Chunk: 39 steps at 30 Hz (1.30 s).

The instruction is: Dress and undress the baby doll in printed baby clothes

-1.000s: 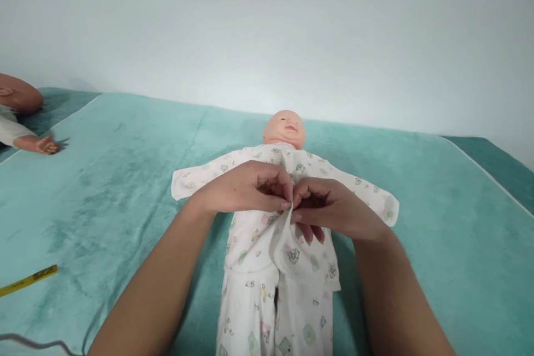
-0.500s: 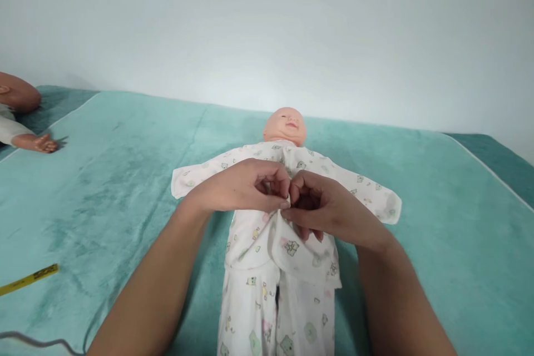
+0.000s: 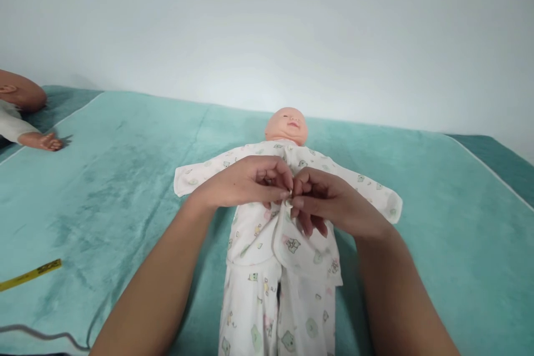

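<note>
A: What had shifted in the last second?
B: Both hands had crept slightly up the white animal-print cotton top [image 3: 254, 231], on the pale plastic baby doll [image 3: 287, 124] lying face-up on the teal plush mat [image 3: 125, 178].
A: And the grips?
B: The left hand [image 3: 246, 183] and right hand [image 3: 334, 206] pinched its front edges together, fingertips touching. The lower flap [image 3: 300, 253] lay flatter than before.

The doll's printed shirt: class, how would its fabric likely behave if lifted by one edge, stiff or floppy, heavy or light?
Probably floppy: the shirt folds and curls open below where the left hand and right hand pinch its front edges. Likely light and thin: its sleeves lie limp and flat on the teal mat.
</note>
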Each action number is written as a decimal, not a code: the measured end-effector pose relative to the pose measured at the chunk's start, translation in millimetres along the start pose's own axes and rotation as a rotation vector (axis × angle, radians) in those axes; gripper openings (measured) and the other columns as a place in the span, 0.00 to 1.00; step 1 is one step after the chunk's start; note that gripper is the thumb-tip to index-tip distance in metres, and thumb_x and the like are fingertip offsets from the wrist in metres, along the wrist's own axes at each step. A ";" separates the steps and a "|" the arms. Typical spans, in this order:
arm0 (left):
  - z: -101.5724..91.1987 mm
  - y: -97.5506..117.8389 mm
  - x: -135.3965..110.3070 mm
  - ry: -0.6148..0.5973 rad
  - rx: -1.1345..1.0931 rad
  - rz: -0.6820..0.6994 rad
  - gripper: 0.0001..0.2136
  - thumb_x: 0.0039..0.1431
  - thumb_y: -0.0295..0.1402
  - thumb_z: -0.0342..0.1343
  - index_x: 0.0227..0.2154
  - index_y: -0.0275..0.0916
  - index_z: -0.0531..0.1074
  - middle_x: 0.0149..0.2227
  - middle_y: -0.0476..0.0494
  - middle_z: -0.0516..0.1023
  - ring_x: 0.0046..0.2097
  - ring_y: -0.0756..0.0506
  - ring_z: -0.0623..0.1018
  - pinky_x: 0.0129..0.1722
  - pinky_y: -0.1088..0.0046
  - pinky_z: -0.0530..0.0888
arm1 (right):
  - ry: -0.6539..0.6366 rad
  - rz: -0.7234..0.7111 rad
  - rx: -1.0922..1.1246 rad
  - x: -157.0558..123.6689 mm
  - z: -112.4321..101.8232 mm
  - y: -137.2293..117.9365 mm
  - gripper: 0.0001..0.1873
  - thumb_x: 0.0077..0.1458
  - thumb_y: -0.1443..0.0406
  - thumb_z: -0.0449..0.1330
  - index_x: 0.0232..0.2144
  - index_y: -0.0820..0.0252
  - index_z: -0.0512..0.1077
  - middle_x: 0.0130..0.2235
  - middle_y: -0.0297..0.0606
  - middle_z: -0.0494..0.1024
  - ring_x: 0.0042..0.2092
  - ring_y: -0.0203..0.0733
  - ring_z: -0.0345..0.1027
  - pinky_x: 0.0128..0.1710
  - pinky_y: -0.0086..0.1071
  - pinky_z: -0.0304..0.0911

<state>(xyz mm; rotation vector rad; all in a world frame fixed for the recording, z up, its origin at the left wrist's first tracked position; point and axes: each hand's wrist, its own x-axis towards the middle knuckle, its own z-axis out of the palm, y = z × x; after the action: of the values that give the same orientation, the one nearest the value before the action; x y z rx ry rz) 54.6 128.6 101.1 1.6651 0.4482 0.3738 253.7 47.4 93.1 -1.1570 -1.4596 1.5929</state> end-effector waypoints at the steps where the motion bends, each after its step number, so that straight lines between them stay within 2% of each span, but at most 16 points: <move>1: 3.9 -1.4 -1.5 0.033 0.006 0.011 0.04 0.57 0.31 0.58 0.34 0.38 0.70 0.29 0.51 0.75 0.30 0.52 0.74 0.30 0.76 0.71 | 0.017 -0.033 -0.003 -0.9 1.3 1.1 0.15 0.58 0.54 0.62 0.33 0.58 0.64 0.29 0.33 0.75 0.24 0.34 0.72 0.15 0.23 0.58; 3: 16.3 -7.6 -10.0 0.171 0.052 0.033 0.05 0.58 0.34 0.58 0.34 0.38 0.71 0.29 0.51 0.73 0.30 0.52 0.73 0.30 0.76 0.69 | 0.121 -0.103 -0.061 -8.0 8.9 5.2 0.15 0.60 0.53 0.58 0.32 0.58 0.64 0.26 0.31 0.73 0.22 0.32 0.67 0.17 0.25 0.56; 5: 33.3 -17.4 -26.9 0.367 0.139 0.048 0.07 0.59 0.36 0.57 0.34 0.38 0.71 0.29 0.51 0.72 0.30 0.52 0.71 0.30 0.76 0.68 | 0.284 -0.170 -0.219 -22.9 23.2 12.9 0.14 0.61 0.54 0.57 0.30 0.57 0.65 0.24 0.30 0.70 0.23 0.32 0.63 0.21 0.27 0.58; 7: 51.5 -27.9 -50.1 0.500 0.242 0.063 0.07 0.61 0.36 0.56 0.33 0.38 0.71 0.30 0.50 0.72 0.32 0.51 0.71 0.32 0.75 0.68 | 0.390 -0.226 -0.458 -42.6 41.1 24.2 0.10 0.60 0.58 0.59 0.30 0.57 0.66 0.28 0.33 0.71 0.29 0.36 0.64 0.29 0.31 0.62; 9: 67.5 -34.5 -73.8 0.497 0.360 0.099 0.04 0.61 0.34 0.55 0.33 0.39 0.72 0.35 0.47 0.74 0.39 0.48 0.73 0.39 0.72 0.70 | 0.411 -0.275 -0.694 -61.4 58.4 36.3 0.08 0.56 0.61 0.63 0.36 0.55 0.68 0.39 0.38 0.73 0.40 0.44 0.67 0.39 0.37 0.64; 12: 84.5 -32.5 -96.8 0.435 0.583 0.114 0.07 0.59 0.30 0.56 0.40 0.41 0.73 0.46 0.43 0.73 0.50 0.45 0.71 0.51 0.66 0.69 | 0.436 -0.296 -0.921 -76.7 76.4 47.5 0.18 0.52 0.62 0.65 0.45 0.53 0.68 0.49 0.43 0.71 0.50 0.52 0.63 0.48 0.44 0.63; 13: 88.9 -29.3 -100.0 0.439 0.672 0.102 0.09 0.59 0.30 0.56 0.42 0.42 0.72 0.47 0.43 0.72 0.51 0.44 0.71 0.52 0.64 0.69 | 0.456 -0.290 -0.971 -78.0 79.9 48.2 0.17 0.54 0.62 0.64 0.46 0.54 0.68 0.49 0.43 0.71 0.50 0.52 0.63 0.48 0.44 0.63; 16: 101.1 -17.6 -101.1 0.480 0.974 0.069 0.11 0.61 0.30 0.52 0.45 0.41 0.72 0.47 0.42 0.71 0.50 0.42 0.71 0.51 0.60 0.70 | 0.503 -0.277 -1.098 -77.2 84.7 42.3 0.05 0.61 0.65 0.55 0.40 0.55 0.69 0.43 0.42 0.73 0.46 0.50 0.65 0.44 0.41 0.63; 18: 109.4 -11.6 -100.6 0.497 1.160 0.053 0.10 0.62 0.30 0.50 0.44 0.40 0.73 0.46 0.40 0.72 0.48 0.40 0.71 0.48 0.58 0.71 | 0.509 -0.279 -1.119 -79.0 85.1 35.1 0.09 0.65 0.65 0.50 0.36 0.56 0.69 0.39 0.41 0.73 0.43 0.47 0.66 0.42 0.39 0.62; 21: 121.0 -8.9 -104.6 0.536 1.300 0.076 0.09 0.63 0.29 0.49 0.39 0.38 0.74 0.48 0.38 0.73 0.50 0.38 0.72 0.48 0.55 0.70 | 0.539 -0.302 -0.994 -89.2 84.2 25.1 0.12 0.67 0.64 0.47 0.34 0.57 0.68 0.37 0.39 0.73 0.40 0.44 0.68 0.40 0.36 0.62; 25: 131.8 -11.9 -113.7 0.659 1.130 0.194 0.08 0.65 0.31 0.49 0.39 0.39 0.73 0.46 0.39 0.75 0.49 0.41 0.72 0.50 0.58 0.70 | 0.637 -0.352 -0.866 -103.1 84.5 19.0 0.11 0.66 0.64 0.49 0.34 0.57 0.68 0.37 0.38 0.74 0.41 0.42 0.68 0.41 0.35 0.61; 27: 135.3 -13.8 -118.0 0.674 1.041 0.191 0.08 0.65 0.32 0.48 0.39 0.38 0.72 0.44 0.40 0.75 0.47 0.42 0.73 0.49 0.60 0.71 | 0.572 -0.337 -0.893 -106.4 86.6 21.4 0.11 0.66 0.64 0.49 0.33 0.57 0.68 0.36 0.37 0.73 0.40 0.42 0.68 0.41 0.35 0.60; 31: 143.1 -19.1 -137.4 0.567 0.974 0.153 0.09 0.66 0.33 0.48 0.36 0.39 0.72 0.45 0.40 0.74 0.47 0.42 0.73 0.49 0.59 0.71 | 0.346 -0.251 -0.946 -120.3 98.7 38.1 0.08 0.65 0.64 0.51 0.33 0.57 0.67 0.37 0.36 0.72 0.39 0.40 0.67 0.39 0.34 0.60; 34: 153.8 -25.1 -169.7 0.529 0.824 0.143 0.08 0.66 0.33 0.48 0.38 0.40 0.72 0.46 0.41 0.73 0.50 0.44 0.73 0.50 0.63 0.72 | 0.245 -0.208 -0.918 -144.6 115.7 51.2 0.04 0.62 0.63 0.57 0.35 0.57 0.66 0.38 0.34 0.71 0.37 0.39 0.67 0.37 0.33 0.60; 37: 168.5 -33.0 -205.7 0.393 0.678 0.070 0.08 0.64 0.35 0.53 0.44 0.43 0.71 0.48 0.42 0.72 0.50 0.45 0.74 0.50 0.69 0.73 | 0.158 -0.255 -0.973 -164.4 139.2 57.6 0.05 0.59 0.64 0.61 0.36 0.56 0.67 0.39 0.34 0.72 0.42 0.42 0.66 0.42 0.36 0.61; 39: 178.2 -39.8 -221.8 0.348 0.643 0.025 0.14 0.59 0.35 0.59 0.48 0.45 0.70 0.50 0.43 0.72 0.50 0.45 0.75 0.49 0.71 0.74 | 0.163 -0.299 -1.093 -166.1 156.8 61.0 0.10 0.56 0.64 0.64 0.40 0.56 0.68 0.42 0.37 0.73 0.46 0.48 0.65 0.45 0.41 0.60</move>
<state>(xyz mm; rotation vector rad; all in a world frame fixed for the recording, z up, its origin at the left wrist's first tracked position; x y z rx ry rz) -54.5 -130.0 39.3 2.2366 0.8735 0.5830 176.6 -173.1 56.6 -1.4552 -2.3227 0.4009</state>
